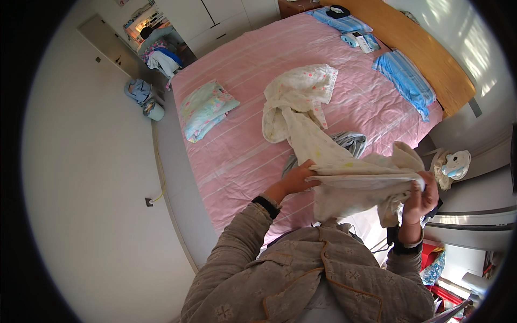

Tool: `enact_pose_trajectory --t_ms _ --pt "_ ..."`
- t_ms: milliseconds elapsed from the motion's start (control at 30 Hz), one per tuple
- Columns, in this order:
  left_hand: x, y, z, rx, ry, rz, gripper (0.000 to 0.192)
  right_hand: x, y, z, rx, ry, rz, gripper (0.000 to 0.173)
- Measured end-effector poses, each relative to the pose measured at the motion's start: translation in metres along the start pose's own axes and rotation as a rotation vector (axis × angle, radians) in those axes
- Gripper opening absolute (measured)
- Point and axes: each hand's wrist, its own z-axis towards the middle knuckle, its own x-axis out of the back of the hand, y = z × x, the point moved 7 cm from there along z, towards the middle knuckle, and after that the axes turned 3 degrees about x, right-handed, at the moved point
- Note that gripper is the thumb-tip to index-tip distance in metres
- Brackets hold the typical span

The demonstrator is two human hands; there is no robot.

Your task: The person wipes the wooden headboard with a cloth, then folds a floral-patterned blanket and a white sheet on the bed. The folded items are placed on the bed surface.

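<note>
A long cream cloth with small pink and yellow-green prints (315, 141) stretches from the bed up to both hands. My left hand (298, 179) grips it at a gathered edge, over the near part of the bed. My right hand (422, 200) pinches the other end of that edge, drawn taut between the two. Loose folds hang below the hands, and the far end of the cloth lies bunched on the pink striped bedspread (238, 161). A grey garment (351, 141) shows partly from under the cloth; the rest of it is hidden.
A folded mint floral cloth (208, 111) lies at the bed's left side. Blue pillows (404, 80) sit by the wooden headboard (428, 60), near a black cap (338, 11). A white fan (456, 165) stands right; a bin (153, 110) and draped clothes (163, 60) are far left.
</note>
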Motion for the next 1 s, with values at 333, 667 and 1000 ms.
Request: enact_pose_trajectory --t_ms 333,667,1000 --pt "0.088 -0.070 -0.092 0.219 0.706 0.158 0.018 -0.019 0.117 0.002 -0.281 -0.036 0.105 0.003" --pt "0.242 0.253 -0.294 -0.156 1.807 0.678 0.008 -0.230 0.027 -0.028 -0.239 -0.482 0.482 0.008" --pt "0.091 0.078 -0.256 0.542 0.933 0.681 0.029 -0.211 0.112 0.039 -0.199 -0.134 0.439 0.014"
